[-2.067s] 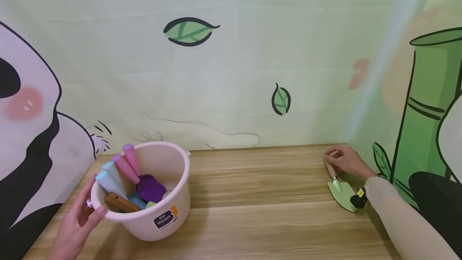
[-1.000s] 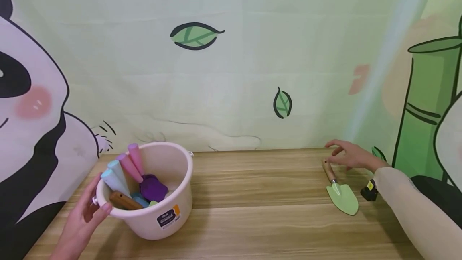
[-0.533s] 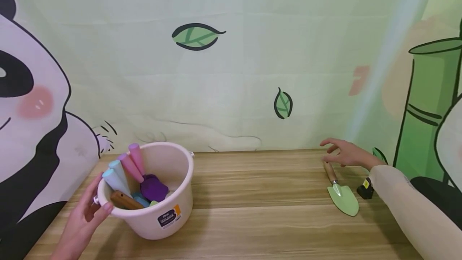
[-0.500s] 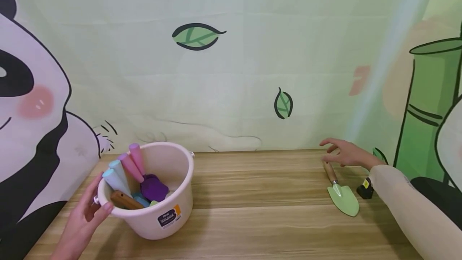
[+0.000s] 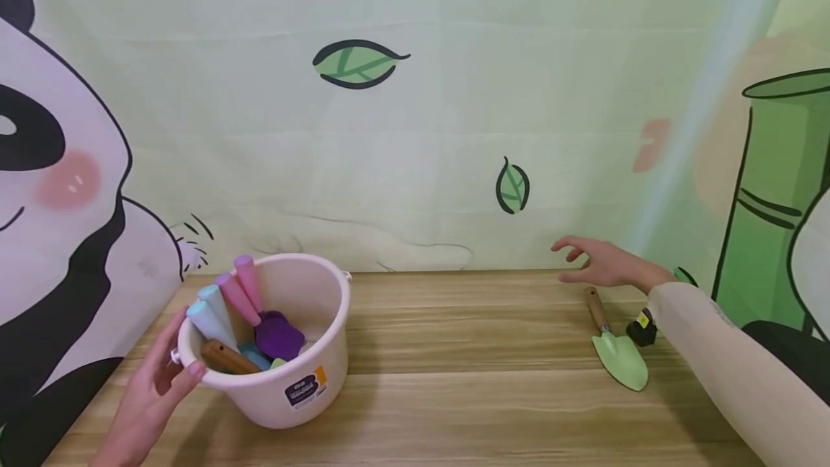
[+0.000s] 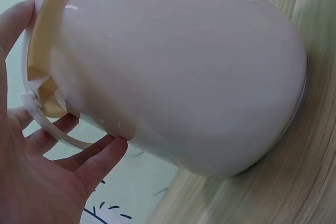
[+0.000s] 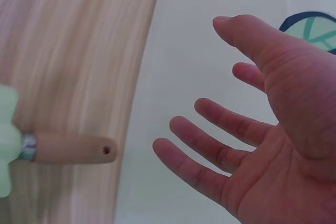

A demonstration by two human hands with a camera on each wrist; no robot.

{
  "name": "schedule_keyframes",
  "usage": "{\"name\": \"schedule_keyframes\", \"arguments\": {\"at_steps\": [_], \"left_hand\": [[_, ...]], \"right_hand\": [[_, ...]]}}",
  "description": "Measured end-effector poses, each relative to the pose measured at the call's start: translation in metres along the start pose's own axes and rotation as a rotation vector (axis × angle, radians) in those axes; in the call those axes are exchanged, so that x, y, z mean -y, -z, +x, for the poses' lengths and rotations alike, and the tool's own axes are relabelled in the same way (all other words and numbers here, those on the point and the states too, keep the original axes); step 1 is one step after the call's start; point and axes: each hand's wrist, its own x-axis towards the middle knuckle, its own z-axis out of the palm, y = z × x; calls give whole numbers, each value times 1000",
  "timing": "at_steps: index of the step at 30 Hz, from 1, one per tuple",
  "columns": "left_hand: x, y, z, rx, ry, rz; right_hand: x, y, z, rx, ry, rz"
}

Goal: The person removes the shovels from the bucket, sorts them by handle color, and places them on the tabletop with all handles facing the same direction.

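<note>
At the left of the head view my left hand [image 5: 152,388] holds the pale pink bucket [image 5: 285,398] by its side. The left wrist view shows the thumb at the rim and fingertips against the wall near the handle [image 6: 58,132]. Pink-handled tools [image 5: 236,298], one with a purple scoop head [image 5: 279,337], pale blue handles [image 5: 210,316] and a brown wooden handle [image 5: 227,357] stick up inside. My right hand [image 5: 603,263] hovers with spread fingers, holding nothing. Below it a green trowel [image 5: 619,360] with a wooden handle [image 5: 594,308] lies on the table.
A small black object with a yellow mark [image 5: 642,328] is beside the trowel, partly behind the right sleeve [image 5: 720,352]. The wood-grain table [image 5: 454,409] ends at a printed cloth backdrop [image 5: 421,128] with a panda and bamboo.
My right hand has let go of the trowel's handle, leaving it on the table, then lifted and drifted left. The left hand stays at the bucket.
</note>
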Motion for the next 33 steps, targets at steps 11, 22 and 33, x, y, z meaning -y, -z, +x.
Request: {"name": "schedule_keyframes", "arguments": {"at_steps": [11, 22, 33], "left_hand": [[-3, -2, 0, -14, -21, 26], [1, -2, 0, -25, -23, -8], [0, -1, 1, -5, 22, 25]], "right_hand": [[39, 10, 25, 38, 5, -40], [85, 14, 52, 90, 51, -56], [131, 17, 75, 125, 102, -42]]}}
